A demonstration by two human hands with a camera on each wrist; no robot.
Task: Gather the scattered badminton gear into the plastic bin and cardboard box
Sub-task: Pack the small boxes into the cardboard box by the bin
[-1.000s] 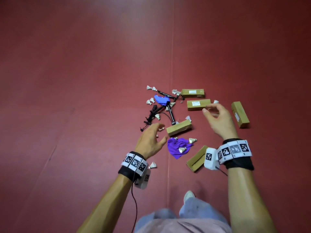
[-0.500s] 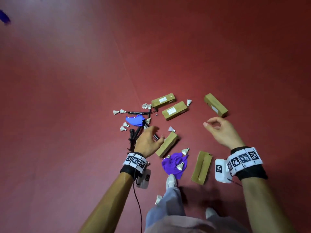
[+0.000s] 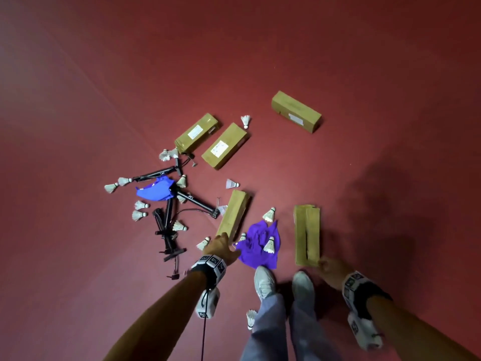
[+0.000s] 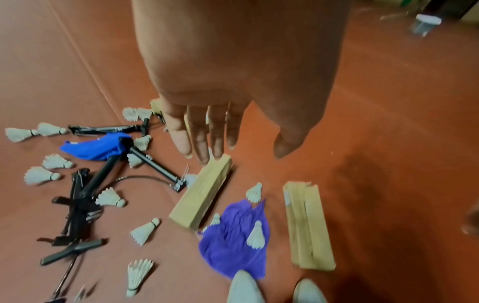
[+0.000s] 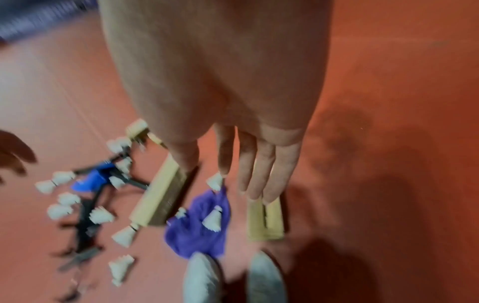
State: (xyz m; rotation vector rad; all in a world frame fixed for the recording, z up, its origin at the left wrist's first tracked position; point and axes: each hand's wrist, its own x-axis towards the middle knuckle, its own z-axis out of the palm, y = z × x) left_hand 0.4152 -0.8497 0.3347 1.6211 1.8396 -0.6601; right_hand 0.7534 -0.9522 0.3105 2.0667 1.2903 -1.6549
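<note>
Brown shuttlecock boxes (image 3: 233, 214) and loose white shuttlecocks (image 3: 269, 244) are scattered over the red floor (image 3: 78, 100) around a purple cloth (image 3: 256, 250) and some black folded poles (image 3: 166, 225). Left hand (image 3: 220, 247) hangs above the middle box with fingers straight, nothing in it; right hand (image 3: 331, 268), same deal, sits over the near end of another box (image 3: 307, 234).
</note>
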